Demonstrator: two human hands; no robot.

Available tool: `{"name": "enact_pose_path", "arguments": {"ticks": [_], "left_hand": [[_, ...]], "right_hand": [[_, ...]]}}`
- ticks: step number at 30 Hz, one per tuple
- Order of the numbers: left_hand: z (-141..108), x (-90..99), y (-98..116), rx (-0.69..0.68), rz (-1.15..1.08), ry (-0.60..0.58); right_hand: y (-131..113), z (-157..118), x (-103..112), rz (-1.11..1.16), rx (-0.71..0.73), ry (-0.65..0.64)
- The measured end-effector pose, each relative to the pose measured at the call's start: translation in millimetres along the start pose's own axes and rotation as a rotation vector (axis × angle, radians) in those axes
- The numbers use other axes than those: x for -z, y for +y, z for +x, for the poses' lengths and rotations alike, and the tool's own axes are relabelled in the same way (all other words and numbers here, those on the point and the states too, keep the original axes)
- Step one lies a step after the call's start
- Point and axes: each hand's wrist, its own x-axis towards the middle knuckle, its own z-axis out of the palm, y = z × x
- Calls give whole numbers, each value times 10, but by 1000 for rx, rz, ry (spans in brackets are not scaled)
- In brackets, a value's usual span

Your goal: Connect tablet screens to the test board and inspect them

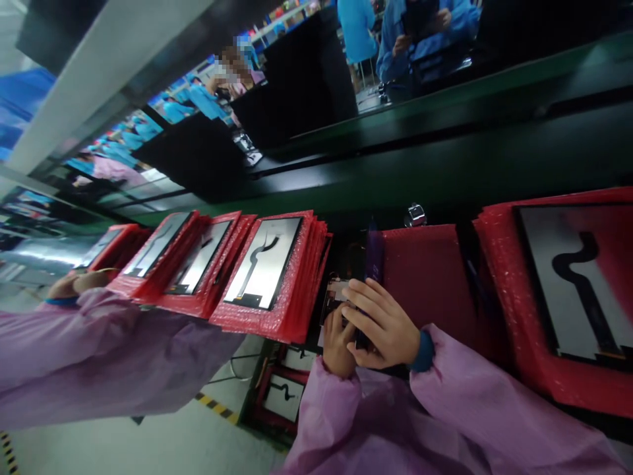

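My left hand [339, 346] is closed, its fingers bent at the edge of a partly covered flat piece [335, 292] with a pale and dark surface. What the fingers hold there is hidden. Over it reaches my right hand [384, 324], fingers stretched out and lying side by side, thumb apart. A small dark thing [362, 340] shows beneath the right palm; its kind is hidden. Beyond the hands stands a dark purple object [374, 254], beside a red bubble-wrap sheet [422, 264]. To the left, a display panel [264, 264] with a black ribbon cable tops a red bubble-wrap stack [301, 290].
Another stack with a display panel [583, 284] stands at right. More wrapped panels [200, 257] line the bench leftward, near a co-worker's sleeve [99, 356]. Below the bench, a crate holds panels [284, 396]. A small metallic object [415, 214] lies at the back.
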Motion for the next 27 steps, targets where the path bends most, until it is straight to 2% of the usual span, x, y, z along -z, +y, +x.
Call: {"name": "enact_pose_path", "arguments": {"ticks": [4, 10, 14, 18, 22, 24, 27], "left_hand": [[42, 50, 31, -28, 32, 34], [82, 7, 52, -38, 69, 64], [136, 43, 103, 38, -23, 46], [145, 25, 160, 123, -96, 160], [121, -29, 139, 159, -123, 211], [146, 24, 130, 173, -209, 211], [343, 240, 155, 249, -501, 177]], "right_hand": [[-7, 10, 6, 23, -3, -6], [19, 7, 14, -15, -4, -4], [38, 4, 43, -48, 20, -22], [55, 5, 74, -20, 33, -35], [88, 22, 73, 2, 30, -5], [105, 26, 66, -7, 41, 31], [131, 19, 56, -25, 59, 96]]}}
